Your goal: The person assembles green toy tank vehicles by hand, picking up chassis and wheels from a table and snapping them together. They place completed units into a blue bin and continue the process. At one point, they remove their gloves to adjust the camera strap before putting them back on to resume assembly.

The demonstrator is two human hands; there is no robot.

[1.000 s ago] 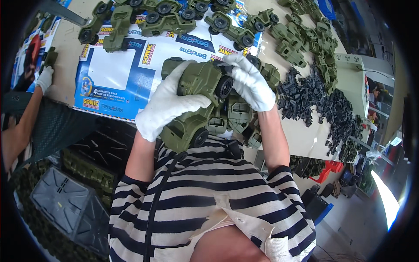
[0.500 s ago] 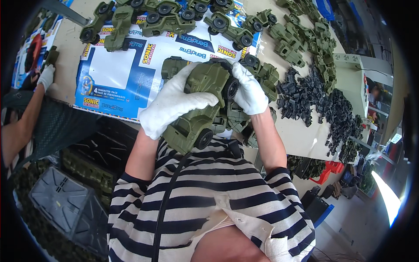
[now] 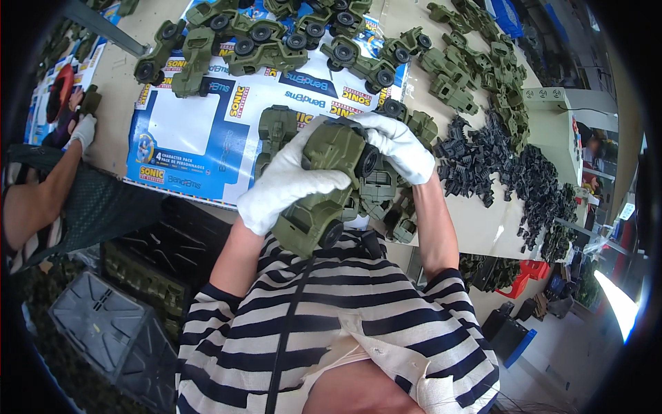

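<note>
Green toy truck point(image 3: 329, 150), at the center of the frame: from my end I see the left hand point(image 3: 286, 185) closed around its body, thumb across the side. The right hand point(image 3: 405, 150) bends its fingers at the upper end; I can't tell whether they pinch anything. Two black wheels point(image 3: 367, 161) are already on the visible side; whether that upper end is complete, I can't judge. Loose black parts point(image 3: 476, 162) remain unfitted at right, and wheeled trucks point(image 3: 267, 56) lie along the top.
</note>
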